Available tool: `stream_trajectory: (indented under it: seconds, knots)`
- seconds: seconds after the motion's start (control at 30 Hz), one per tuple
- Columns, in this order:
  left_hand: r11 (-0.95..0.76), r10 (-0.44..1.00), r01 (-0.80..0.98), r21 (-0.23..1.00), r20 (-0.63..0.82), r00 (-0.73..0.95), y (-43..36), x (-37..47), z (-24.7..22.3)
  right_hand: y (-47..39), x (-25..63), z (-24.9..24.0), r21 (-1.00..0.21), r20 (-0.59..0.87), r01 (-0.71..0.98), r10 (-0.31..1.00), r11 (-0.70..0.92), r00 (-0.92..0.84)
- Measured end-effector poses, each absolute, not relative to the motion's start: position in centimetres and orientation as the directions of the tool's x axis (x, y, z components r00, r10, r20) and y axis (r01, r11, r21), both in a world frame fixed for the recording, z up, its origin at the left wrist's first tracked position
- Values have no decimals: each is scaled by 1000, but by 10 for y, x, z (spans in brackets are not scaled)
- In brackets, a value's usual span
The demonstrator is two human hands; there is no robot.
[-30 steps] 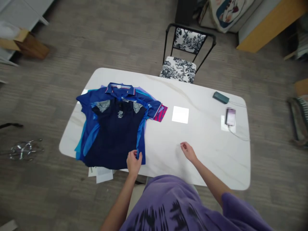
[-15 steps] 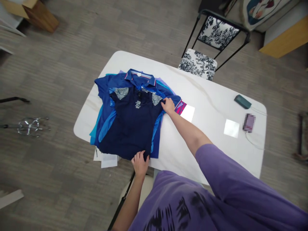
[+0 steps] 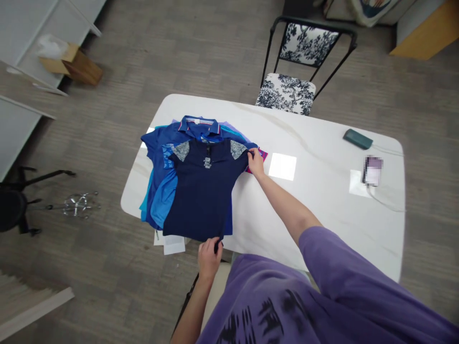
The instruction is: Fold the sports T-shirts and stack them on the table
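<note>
The left grip (image 3: pixel 210 255) is clenched on the bottom corner of a navy shirt (image 3: pixel 202 191), at the near edge of the white bench (image 3: pixel 322 205). The right grip (image 3: pixel 255 161), farther out and to the right, grasps the end of one sleeve of the same garment. The shirt's side runs between the two grips; its body spreads leftward of the right grip, front up, over a blue polo (image 3: pixel 152 145) whose collar shows beyond. Magenta cloth (image 3: pixel 264 155) shows just beside the right grip. Well to the right of that grip: a dark green case (image 3: pixel 357 139) and a pixelated device (image 3: pixel 373 171). White papers (image 3: pixel 174 244) lie left of the left grip.
</note>
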State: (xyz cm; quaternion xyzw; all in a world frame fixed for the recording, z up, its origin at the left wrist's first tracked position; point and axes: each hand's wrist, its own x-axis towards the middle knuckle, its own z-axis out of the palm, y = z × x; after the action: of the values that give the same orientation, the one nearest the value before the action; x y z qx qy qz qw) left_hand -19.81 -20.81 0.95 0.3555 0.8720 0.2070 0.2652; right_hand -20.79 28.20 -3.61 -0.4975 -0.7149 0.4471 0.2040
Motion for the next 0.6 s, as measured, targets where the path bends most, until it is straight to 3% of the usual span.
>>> stream_trajectory:
  seconds: [0.17,0.33,0.5,0.6]
  knots:
    - [502,862,597,626,-415,-290,-147,-107,15,314,-83,-43,-837,-207,547,940,-26,-272]
    - [277,908,541,794,-400,122,-55,28,-18,361,97,-73,-785,-210,613,968,-83,-138]
    - [175,875,436,883,-343,343,24,175,-50,410,279,-88,-631,-131,772,991,-81,-3]
    - [158,865,398,904,-321,385,65,225,-53,422,356,-83,-570,-60,819,997,-66,39]
